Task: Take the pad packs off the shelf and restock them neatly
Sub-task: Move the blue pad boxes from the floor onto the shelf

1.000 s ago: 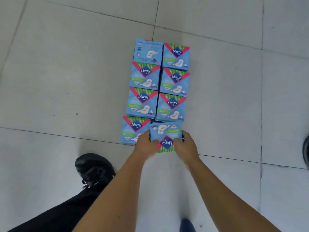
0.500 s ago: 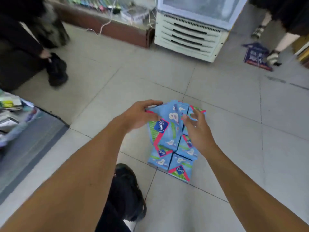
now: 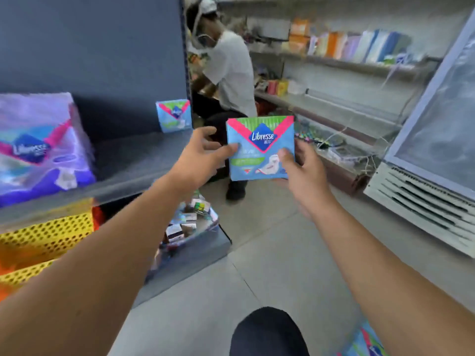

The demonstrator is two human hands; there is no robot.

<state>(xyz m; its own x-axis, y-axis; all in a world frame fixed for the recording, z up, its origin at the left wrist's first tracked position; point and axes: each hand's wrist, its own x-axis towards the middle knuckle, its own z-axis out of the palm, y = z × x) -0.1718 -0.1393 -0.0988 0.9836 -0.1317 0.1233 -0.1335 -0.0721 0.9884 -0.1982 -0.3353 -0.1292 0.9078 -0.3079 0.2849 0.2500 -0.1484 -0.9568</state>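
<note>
Both hands hold one blue pad pack point(image 3: 260, 147) upright in the air, its printed front toward the camera. The right hand point(image 3: 299, 173) grips the pack's lower right corner, thumb pressed on the front and fingers curled behind. The left hand point(image 3: 199, 156) meets the pack's left edge with its thumb tip on the front face, while its other fingers spread loosely and partly open behind and above the edge.

Just left of the held pack runs a grey shelf point(image 3: 133, 160), and the pack hangs in front of the shelf's right end, off its board. On that end of the shelf a second blue pack point(image 3: 174, 115) of the same design stands upright against the dark back panel. Well apart from it, at the shelf's left end, sits a larger purple pack point(image 3: 38, 147), blurred. Below the shelf lie yellow perforated baskets point(image 3: 43, 235) and a lower ledge with small boxes point(image 3: 185, 224).

Behind the held pack a person in a white shirt point(image 3: 228, 73) sits facing other shelves stocked with coloured goods. A white cooler point(image 3: 426, 181) stands to the right on the tiled floor point(image 3: 282, 265). At the bottom right corner part of another blue pack point(image 3: 365, 343) shows on the floor.
</note>
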